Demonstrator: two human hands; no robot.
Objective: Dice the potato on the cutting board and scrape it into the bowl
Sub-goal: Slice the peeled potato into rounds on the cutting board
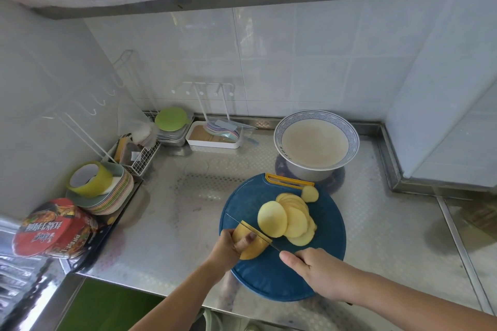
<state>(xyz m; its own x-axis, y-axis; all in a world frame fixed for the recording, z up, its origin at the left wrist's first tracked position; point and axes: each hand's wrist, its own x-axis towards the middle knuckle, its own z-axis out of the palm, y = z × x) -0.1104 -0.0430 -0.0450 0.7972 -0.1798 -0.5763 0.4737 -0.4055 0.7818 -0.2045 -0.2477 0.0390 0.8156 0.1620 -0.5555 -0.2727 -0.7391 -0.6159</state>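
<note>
A round blue cutting board (328, 226) lies on the steel counter. On it, several yellow potato slices (293, 219) lean in a fanned row. My left hand (230, 247) is shut on the uncut potato piece (252, 248) at the board's left side. A thin knife (250, 228) cuts down through that piece, its handle gripped by my right hand (317, 270). A white bowl (316, 140) with a blue patterned rim stands just behind the board and holds pale liquid.
A stack of coloured plates (118, 193) with a tape roll (90, 179) sits at the left, a red noodle cup (53, 228) in front of it. A wire rack (139, 154), lidded containers (172, 126) and a white tray (215, 136) line the back wall.
</note>
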